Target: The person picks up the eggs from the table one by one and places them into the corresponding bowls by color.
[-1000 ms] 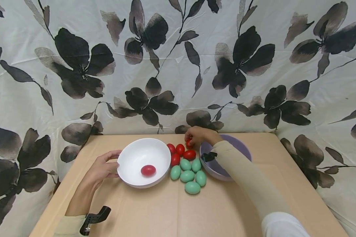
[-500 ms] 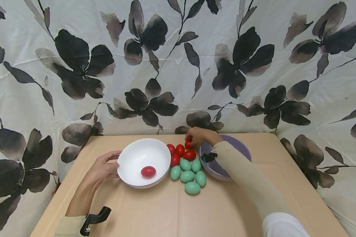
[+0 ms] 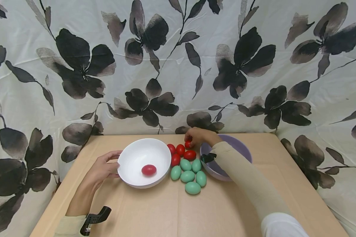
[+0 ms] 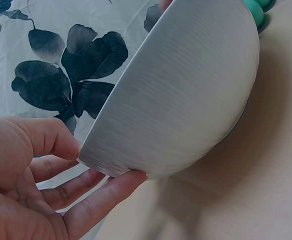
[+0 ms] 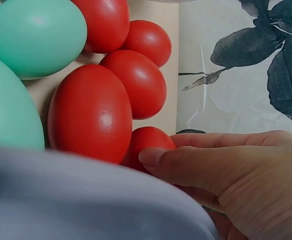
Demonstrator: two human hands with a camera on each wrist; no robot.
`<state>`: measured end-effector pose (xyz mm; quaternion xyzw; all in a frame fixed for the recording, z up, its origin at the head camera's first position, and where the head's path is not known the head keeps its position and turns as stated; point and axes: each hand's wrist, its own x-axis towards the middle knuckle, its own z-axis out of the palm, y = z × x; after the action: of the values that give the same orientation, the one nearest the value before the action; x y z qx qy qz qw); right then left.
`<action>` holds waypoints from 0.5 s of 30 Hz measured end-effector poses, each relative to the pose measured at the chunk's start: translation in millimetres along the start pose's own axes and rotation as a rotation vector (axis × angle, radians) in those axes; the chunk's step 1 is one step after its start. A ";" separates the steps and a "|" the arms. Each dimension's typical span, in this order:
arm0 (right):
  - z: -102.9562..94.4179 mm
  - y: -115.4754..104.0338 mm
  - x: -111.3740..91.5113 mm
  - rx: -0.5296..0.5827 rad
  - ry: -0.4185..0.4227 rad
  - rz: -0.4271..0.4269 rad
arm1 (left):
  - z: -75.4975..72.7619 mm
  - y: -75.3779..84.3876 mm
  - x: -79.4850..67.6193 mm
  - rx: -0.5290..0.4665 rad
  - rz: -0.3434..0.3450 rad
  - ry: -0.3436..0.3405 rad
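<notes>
My left hand (image 3: 105,168) holds the white bowl (image 3: 130,177) at its left side. In the left wrist view the thumb is at the rim and the fingertips (image 4: 130,180) lie against the outer wall. One red egg (image 3: 149,170) lies inside this bowl. At the back of the table my right hand (image 3: 200,136) reaches across the purple bowl (image 3: 240,148). Its thumb and fingers pinch a red egg (image 5: 148,142), partly covered by the thumb. That egg sits beside a larger-looking red egg (image 5: 90,115) in the right wrist view.
Between the bowls lie several red eggs (image 3: 175,160), with several green eggs (image 3: 192,188) in front of them. The right sleeve (image 3: 246,177) passes over the purple bowl. A floral cloth (image 3: 195,82) hangs behind the wooden table (image 3: 154,214).
</notes>
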<state>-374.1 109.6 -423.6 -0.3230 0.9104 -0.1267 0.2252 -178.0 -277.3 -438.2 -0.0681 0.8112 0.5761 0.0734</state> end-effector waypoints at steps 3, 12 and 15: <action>0.2 0.6 0.2 -0.003 -0.007 0.002 | 0.5 0.1 -0.4 0.006 -0.001 0.003; 0.3 2.8 1.9 -0.011 -0.012 -0.007 | 1.2 -0.1 -0.6 0.019 -0.007 0.014; 0.4 5.9 3.4 -0.021 -0.013 -0.017 | 1.3 0.1 -0.5 0.020 -0.009 0.015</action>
<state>-379.4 111.8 -427.3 -0.3337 0.9075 -0.1170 0.2267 -177.5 -276.0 -438.4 -0.0753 0.8172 0.5670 0.0708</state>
